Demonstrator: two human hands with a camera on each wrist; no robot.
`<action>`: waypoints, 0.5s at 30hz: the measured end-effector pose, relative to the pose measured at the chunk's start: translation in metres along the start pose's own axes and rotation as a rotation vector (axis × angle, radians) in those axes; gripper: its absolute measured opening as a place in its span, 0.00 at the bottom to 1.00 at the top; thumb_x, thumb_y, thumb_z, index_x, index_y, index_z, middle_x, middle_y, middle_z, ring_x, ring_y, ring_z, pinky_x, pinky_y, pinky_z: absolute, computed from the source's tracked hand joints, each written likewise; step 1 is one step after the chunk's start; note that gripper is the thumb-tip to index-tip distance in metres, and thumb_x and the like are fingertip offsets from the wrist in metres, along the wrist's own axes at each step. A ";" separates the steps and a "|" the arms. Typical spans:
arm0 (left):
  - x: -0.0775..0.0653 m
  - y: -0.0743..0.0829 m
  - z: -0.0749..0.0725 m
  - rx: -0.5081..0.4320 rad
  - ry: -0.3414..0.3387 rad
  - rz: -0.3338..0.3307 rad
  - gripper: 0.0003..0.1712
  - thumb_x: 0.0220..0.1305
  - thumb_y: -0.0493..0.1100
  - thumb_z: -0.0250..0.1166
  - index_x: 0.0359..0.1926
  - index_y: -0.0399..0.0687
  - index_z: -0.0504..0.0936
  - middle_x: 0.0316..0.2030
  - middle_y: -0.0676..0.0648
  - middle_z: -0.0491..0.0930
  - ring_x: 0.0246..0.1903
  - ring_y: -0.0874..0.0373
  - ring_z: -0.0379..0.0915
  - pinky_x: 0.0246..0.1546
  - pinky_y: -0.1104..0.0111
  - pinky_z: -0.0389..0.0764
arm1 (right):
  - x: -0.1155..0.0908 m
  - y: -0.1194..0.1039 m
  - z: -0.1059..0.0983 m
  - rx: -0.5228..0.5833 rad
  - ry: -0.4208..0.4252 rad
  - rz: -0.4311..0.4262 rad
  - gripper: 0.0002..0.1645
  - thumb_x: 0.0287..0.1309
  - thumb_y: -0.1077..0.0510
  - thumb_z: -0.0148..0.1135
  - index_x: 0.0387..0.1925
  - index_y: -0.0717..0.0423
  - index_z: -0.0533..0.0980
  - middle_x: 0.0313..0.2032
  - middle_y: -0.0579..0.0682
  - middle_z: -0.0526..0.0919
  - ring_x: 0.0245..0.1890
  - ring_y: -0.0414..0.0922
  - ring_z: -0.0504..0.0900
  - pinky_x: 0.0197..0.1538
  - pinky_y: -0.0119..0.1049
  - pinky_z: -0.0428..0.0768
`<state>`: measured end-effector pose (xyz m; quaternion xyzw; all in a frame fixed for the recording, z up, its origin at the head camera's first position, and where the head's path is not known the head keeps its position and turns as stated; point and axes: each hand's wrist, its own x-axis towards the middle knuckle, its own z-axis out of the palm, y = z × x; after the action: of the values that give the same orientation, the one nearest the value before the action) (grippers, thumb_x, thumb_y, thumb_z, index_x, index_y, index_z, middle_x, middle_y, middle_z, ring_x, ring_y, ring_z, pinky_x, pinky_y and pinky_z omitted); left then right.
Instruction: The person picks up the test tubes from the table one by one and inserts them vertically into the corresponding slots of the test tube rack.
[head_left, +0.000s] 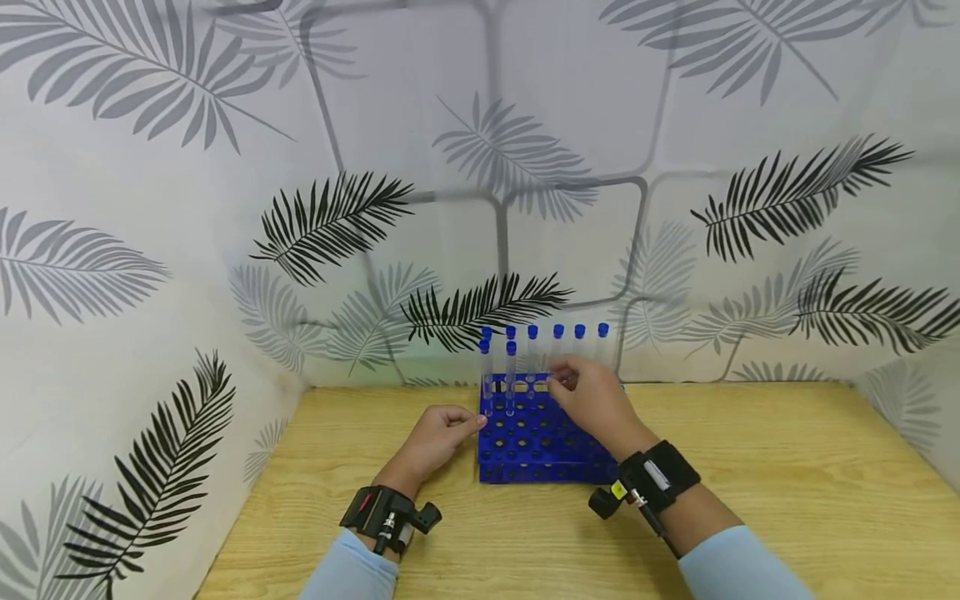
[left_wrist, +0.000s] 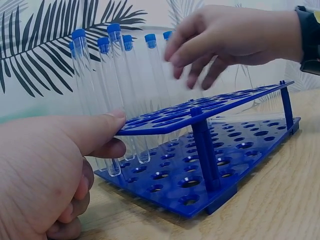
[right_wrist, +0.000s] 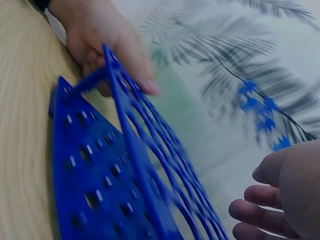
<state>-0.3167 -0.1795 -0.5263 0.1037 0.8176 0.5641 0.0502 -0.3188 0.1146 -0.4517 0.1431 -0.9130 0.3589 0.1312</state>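
A blue two-tier test tube rack stands on the table. Clear test tubes with blue caps rise from its back row, and two more, among them one test tube, stand just in front at the left. My left hand pinches the rack's upper plate at its left corner between thumb and index finger, as the left wrist view shows. Over the right part of the rack hovers my right hand, holding nothing. Its fingers are loosely bent, and part of the rack is hidden behind it.
The wooden table carries the rack near its back edge. Behind it hangs a pale cloth with a leaf pattern. Black straps with small cameras, such as the wrist camera, are worn on both wrists.
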 end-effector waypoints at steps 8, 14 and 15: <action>0.002 -0.002 0.001 0.008 0.003 0.006 0.18 0.82 0.55 0.72 0.43 0.46 0.96 0.26 0.54 0.75 0.26 0.58 0.64 0.35 0.63 0.71 | -0.016 0.046 -0.043 -0.043 0.047 0.098 0.18 0.80 0.56 0.66 0.61 0.62 0.88 0.43 0.58 0.93 0.36 0.49 0.87 0.37 0.40 0.81; 0.000 0.001 0.002 -0.003 0.009 0.011 0.19 0.82 0.53 0.72 0.39 0.43 0.95 0.26 0.54 0.72 0.27 0.58 0.63 0.34 0.65 0.69 | -0.020 0.078 -0.054 -0.075 0.008 0.148 0.20 0.80 0.55 0.67 0.62 0.63 0.86 0.47 0.64 0.93 0.40 0.55 0.91 0.40 0.47 0.86; -0.001 0.002 0.003 -0.003 0.010 0.011 0.19 0.82 0.53 0.72 0.39 0.43 0.95 0.26 0.54 0.73 0.28 0.57 0.63 0.34 0.65 0.68 | -0.020 0.083 -0.055 -0.076 -0.008 0.160 0.21 0.79 0.54 0.67 0.63 0.64 0.86 0.48 0.65 0.93 0.41 0.55 0.91 0.40 0.48 0.86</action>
<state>-0.3153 -0.1763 -0.5253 0.1053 0.8165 0.5660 0.0431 -0.3222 0.2139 -0.4710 0.0659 -0.9350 0.3327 0.1038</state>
